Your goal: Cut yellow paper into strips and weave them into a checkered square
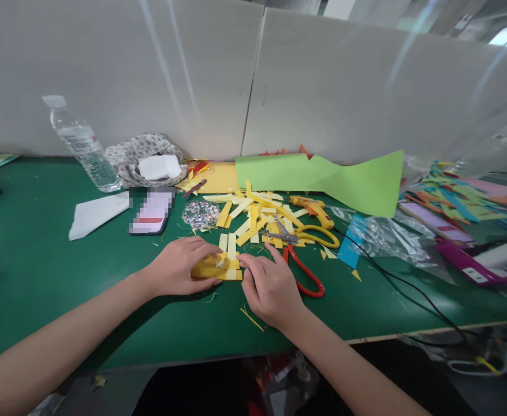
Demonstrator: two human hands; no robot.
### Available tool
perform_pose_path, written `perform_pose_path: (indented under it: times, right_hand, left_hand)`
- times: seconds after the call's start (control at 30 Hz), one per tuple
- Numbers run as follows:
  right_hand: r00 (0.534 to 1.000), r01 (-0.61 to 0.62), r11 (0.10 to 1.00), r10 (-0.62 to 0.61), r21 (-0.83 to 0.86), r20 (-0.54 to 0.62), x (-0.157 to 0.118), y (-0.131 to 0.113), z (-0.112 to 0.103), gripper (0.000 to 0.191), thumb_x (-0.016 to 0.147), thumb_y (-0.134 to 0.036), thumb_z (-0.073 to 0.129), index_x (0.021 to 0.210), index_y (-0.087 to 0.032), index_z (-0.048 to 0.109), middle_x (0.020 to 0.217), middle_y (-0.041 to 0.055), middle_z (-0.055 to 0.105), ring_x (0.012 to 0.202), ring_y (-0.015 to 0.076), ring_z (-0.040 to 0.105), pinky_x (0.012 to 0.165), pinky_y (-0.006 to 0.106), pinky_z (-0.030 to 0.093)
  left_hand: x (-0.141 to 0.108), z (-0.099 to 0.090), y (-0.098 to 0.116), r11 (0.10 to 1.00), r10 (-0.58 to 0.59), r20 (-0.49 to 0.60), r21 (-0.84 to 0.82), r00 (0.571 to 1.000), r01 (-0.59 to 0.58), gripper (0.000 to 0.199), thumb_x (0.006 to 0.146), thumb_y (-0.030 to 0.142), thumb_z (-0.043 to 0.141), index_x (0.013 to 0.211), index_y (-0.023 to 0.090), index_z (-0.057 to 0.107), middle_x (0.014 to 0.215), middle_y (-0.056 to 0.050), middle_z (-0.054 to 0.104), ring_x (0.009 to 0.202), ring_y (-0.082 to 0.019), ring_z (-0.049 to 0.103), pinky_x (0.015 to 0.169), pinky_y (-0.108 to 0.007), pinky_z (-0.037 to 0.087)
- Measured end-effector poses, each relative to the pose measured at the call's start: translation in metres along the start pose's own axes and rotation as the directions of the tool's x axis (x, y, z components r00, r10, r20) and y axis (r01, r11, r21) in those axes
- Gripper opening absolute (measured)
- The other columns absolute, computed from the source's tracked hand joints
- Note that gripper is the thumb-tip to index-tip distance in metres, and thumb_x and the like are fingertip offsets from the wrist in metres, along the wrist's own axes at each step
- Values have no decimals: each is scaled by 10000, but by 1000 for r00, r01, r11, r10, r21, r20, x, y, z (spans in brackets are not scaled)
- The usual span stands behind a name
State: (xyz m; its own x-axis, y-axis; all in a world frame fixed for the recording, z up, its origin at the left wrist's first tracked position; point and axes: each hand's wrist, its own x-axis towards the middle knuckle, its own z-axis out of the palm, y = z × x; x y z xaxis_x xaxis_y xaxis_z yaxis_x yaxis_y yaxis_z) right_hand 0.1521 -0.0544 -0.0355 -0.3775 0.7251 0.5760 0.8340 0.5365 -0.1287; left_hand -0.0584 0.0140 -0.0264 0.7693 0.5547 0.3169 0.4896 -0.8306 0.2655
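Low on the green table, my left hand [188, 266] is closed around the left end of some woven yellow strips [230, 266], thumb above and fingers below. Paler strips cross them and stick out toward the back. My right hand [268, 283] has its fingertips pinched at the right edge of the same piece; its index finger points forward. Just beyond that hand lie scissors [308, 274] with one red and one yellow handle. A pile of loose yellow strips [253, 216] spreads behind the hands, with a yellow glue gun [316, 211] at its right.
Behind stand a water bottle [84, 150] and a spotted cloth bag [127, 156]. A phone [153, 211] and a round beaded disc [200, 214] lie nearer. Green sheet [323, 176] leans at the grey partition [323, 86]. Right: clear plastic [392, 237], a purple tool [468, 263] and a black cable [392, 277].
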Motion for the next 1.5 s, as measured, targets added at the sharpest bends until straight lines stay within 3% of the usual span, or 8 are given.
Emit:
perform_pose_path:
  times: [0.13,0.27,0.53,1.1,1.5]
  right_hand:
    - [1000,13,1000,-13,0,1,0,0,0,287,838,-122,378,1072,-125,543,775,51,682,721,168,623,1004,477,335]
    - [998,-52,999,52,-10,-34,0,1,0,289,833,-124,390,1088,-126,526,788,54,681,759,175,623,991,468,347]
    - [992,-93,996,92,7,86,1,2,3,322,847,-133,368,1150,-130,478,907,88,674,921,212,602,1005,513,314]
    - [990,-64,997,58,41,127,3,2,3,336,852,-134,368,1174,-115,463,991,89,666,928,201,585,1018,497,294]
    - [993,-72,997,69,38,97,3,1,1,335,844,-126,373,1166,-127,464,957,86,676,914,199,599,1011,508,305]
  left_hand:
    - [0,0,0,1000,-14,6,3,1000,14,400,780,492,542,1056,202,533,912,-67,645,836,-209,599,716,-329,466]
    - [-1,0,0,1000,-21,11,13,1000,21,418,771,499,546,1065,201,524,920,-64,648,844,-216,604,718,-347,472]
    - [-1,-1,-2,999,46,-31,30,998,-45,523,717,443,594,1163,194,487,1086,-91,642,1033,-255,583,904,-410,438]
    - [0,1,0,998,-43,6,35,999,43,492,762,498,552,1139,187,495,1082,-84,641,1000,-239,589,878,-393,447]
    - [0,1,0,999,-1,-30,49,1000,3,531,739,495,571,1153,172,490,1076,-95,645,1004,-244,591,895,-402,443]
